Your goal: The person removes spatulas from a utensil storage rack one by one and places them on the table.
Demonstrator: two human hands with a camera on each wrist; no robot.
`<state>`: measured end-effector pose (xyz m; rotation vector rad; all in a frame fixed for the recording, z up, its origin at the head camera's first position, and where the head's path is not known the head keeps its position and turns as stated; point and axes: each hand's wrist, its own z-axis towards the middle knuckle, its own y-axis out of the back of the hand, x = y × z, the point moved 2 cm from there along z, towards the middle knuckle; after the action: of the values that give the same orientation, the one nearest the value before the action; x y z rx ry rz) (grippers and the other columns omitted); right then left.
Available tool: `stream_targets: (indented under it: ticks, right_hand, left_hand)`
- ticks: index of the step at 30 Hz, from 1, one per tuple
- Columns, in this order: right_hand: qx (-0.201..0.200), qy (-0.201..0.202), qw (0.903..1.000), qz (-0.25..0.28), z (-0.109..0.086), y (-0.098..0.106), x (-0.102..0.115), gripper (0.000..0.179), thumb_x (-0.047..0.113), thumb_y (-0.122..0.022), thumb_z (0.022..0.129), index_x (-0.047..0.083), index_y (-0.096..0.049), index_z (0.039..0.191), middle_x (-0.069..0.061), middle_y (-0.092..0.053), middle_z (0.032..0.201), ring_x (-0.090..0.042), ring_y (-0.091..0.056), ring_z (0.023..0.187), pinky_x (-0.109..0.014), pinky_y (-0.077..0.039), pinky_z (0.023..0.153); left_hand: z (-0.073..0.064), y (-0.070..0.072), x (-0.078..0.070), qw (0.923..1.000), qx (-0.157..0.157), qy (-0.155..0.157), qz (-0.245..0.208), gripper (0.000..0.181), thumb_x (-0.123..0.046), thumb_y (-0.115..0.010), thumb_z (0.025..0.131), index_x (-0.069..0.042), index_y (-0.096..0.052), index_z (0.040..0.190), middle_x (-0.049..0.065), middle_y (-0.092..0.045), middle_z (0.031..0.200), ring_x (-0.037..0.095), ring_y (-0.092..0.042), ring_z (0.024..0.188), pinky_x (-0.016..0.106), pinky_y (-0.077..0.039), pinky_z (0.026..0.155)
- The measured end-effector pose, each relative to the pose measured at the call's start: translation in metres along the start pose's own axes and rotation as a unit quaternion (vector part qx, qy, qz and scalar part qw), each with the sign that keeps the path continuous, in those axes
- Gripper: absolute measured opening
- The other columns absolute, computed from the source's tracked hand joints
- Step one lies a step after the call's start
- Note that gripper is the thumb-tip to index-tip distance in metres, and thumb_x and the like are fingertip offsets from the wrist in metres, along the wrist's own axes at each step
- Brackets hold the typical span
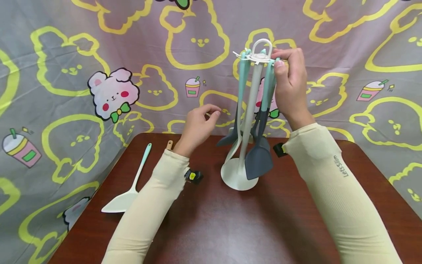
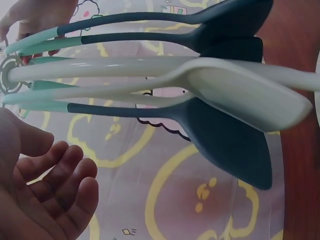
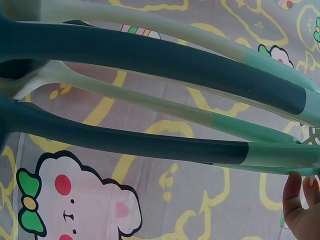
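A white utensil stand (image 1: 240, 181) with a looped top stands upright on the table, hung with several kitchen utensils that have mint handles. My right hand (image 1: 291, 77) is at the top of the stand, thumb and fingers pinching the mint handle end of a dark grey utensil (image 3: 190, 147). A dark grey spatula (image 1: 259, 163) hangs at the front of the stand. To the left of the stand, my left hand (image 1: 200, 126) is held in the air with loosely bent fingers and nothing in them. A white ladle-like head (image 2: 250, 95) and a dark spatula (image 2: 230, 145) hang near it.
A white turner (image 1: 122, 201) with a mint handle lies on the table's left side, partly behind my left sleeve. The tan end of a handle (image 1: 169, 145) shows behind my left wrist. A patterned curtain (image 1: 201, 40) hangs behind the brown table (image 1: 224, 223).
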<state>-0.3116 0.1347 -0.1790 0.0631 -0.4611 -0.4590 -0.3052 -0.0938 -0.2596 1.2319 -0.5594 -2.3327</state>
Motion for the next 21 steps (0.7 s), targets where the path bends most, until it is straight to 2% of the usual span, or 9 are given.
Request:
stream_targets:
  ticks: [6,12,15,21]
  right_hand:
    - [-0.002,-0.003,1.0000,0.005,0.001,0.000,0.001,0.044,0.032,-0.037,0.089,0.000,-0.060,0.109,0.024,-0.048,0.106,-0.014,-0.055,0.124,-0.026,-0.038,0.103]
    - [-0.004,-0.001,1.0000,0.007,0.002,0.001,-0.002,0.041,0.030,-0.037,0.089,0.003,-0.060,0.109,0.025,-0.047,0.106,-0.014,-0.055,0.124,-0.027,-0.038,0.104]
    - [-0.004,0.000,0.9999,0.011,0.002,0.001,-0.003,0.041,0.030,-0.037,0.088,0.003,-0.061,0.108,0.026,-0.047,0.106,-0.015,-0.055,0.124,-0.027,-0.038,0.105]
    - [-0.004,0.000,1.0000,0.007,0.001,-0.001,-0.003,0.041,0.030,-0.037,0.089,0.003,-0.060,0.108,0.027,-0.046,0.105,-0.016,-0.055,0.123,-0.026,-0.038,0.103]
  left_hand:
    - [0.007,-0.005,-0.007,0.9999,-0.002,0.006,-0.015,0.018,-0.019,-0.059,0.097,-0.011,-0.074,0.104,0.006,-0.073,0.094,0.021,-0.064,0.077,0.028,-0.048,0.066]
    - [0.010,-0.012,-0.013,0.9992,0.010,0.012,-0.037,0.020,-0.021,-0.058,0.099,-0.011,-0.072,0.109,0.007,-0.072,0.098,0.020,-0.064,0.082,0.029,-0.050,0.070]
    - [0.010,-0.015,-0.017,0.9985,0.013,0.008,-0.053,0.021,-0.020,-0.058,0.099,-0.010,-0.072,0.112,0.007,-0.072,0.099,0.020,-0.065,0.083,0.028,-0.051,0.070]
    - [0.013,-0.020,-0.022,0.9976,-0.002,-0.007,-0.069,0.023,-0.018,-0.058,0.098,-0.009,-0.071,0.114,0.009,-0.072,0.102,0.021,-0.064,0.080,0.026,-0.049,0.068]
